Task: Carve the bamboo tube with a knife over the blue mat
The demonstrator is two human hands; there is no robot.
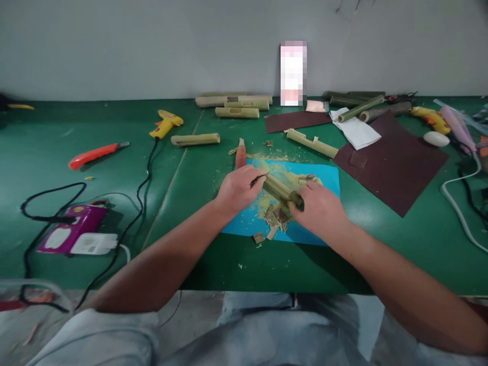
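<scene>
My right hand [319, 207] grips the near end of a short green bamboo tube [280, 189], which lies tilted over a blue mat [324, 178]. My left hand [238, 189] is closed on a thin dark tool [256, 179] whose tip touches the far end of the tube. Pale shavings and small bamboo chips [271, 216] lie on the mat under both hands. A red-handled knife [240, 155] rests just beyond my left hand.
Green table [190, 244] holds several bamboo tubes [195, 139] at the back, a notched tube [311, 143], dark sandpaper sheets [396, 165], a yellow glue gun [164, 124], an orange utility knife [95, 154], a purple box [74, 235] and cables [49, 193] at left.
</scene>
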